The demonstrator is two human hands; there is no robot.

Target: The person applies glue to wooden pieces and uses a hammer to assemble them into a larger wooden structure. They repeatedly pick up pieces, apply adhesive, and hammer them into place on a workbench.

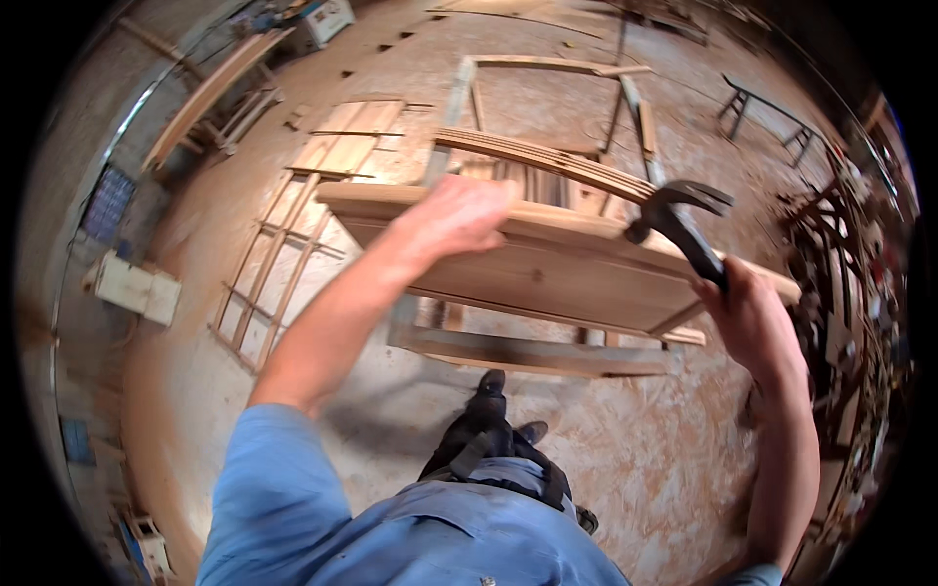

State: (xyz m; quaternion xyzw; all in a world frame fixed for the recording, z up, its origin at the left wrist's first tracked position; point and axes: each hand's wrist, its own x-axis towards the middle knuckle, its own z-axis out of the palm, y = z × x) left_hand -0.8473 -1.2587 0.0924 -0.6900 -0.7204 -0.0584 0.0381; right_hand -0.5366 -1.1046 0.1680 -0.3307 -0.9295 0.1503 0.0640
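mid-frame, the left hand (469, 217) curled at a long, pale wooden panel (547, 276), any pinch impossible to tell, while right of centre the right hand (747, 305) clenched a dark, curved claw hammer (674, 220), apparently a hammering step whose next move called for careful aim.

Light blue shirt (479, 537) with elbow-length sleeves (278, 464), dark trousers (484, 428) and black shoes (492, 383)
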